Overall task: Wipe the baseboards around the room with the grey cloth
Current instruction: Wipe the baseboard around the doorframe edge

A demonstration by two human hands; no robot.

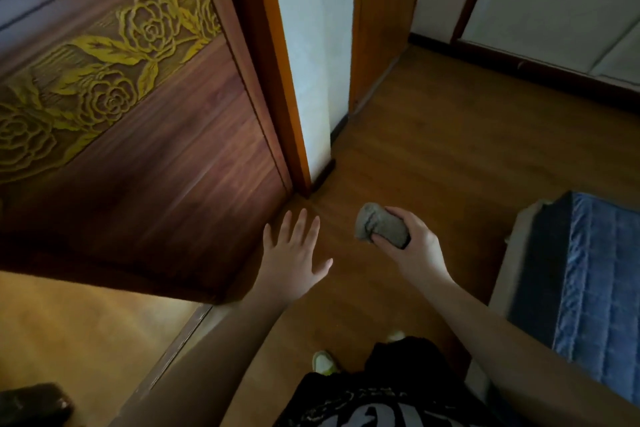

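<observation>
Hands reach forward and down over a wooden floor, seen from above by a standing person. The right hand has its grip closed around the grey cloth, which is bunched into a compact wad with the thumb pinching its underside, probably so a firm pad is ready to press against trim. The left hand holds nothing; its fingers are straight and spread, hovering near a carved dark wooden door, perhaps for balance on the way down. Just ahead of both hands, a short dark baseboard runs along the foot of a narrow white wall beside the door frame. The cloth hangs above the floor, not touching the baseboard, so wiping here seems not yet begun. A blue quilted bed sits at the right.
</observation>
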